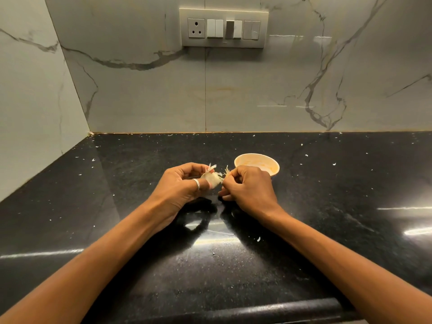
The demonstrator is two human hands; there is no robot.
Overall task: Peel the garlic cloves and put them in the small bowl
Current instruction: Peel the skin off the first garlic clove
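Observation:
My left hand point(184, 185), with a ring on one finger, grips a pale garlic piece point(212, 178) whose papery skin sticks out at the top. Just to its right, my right hand point(249, 188) has its fingers curled and pinches a strip of garlic skin point(226, 172) at the garlic's edge. Both hands hover just above the black countertop point(140, 218). A small cream bowl point(257, 163) stands right behind my right hand; part of its near side is hidden by the knuckles.
Small white flakes of garlic skin point(258, 239) lie scattered over the countertop. A marble wall point(233, 94) with a switch and socket panel point(223, 28) rises at the back, and another wall closes the left side. The counter's rounded front edge point(257, 309) runs along the bottom.

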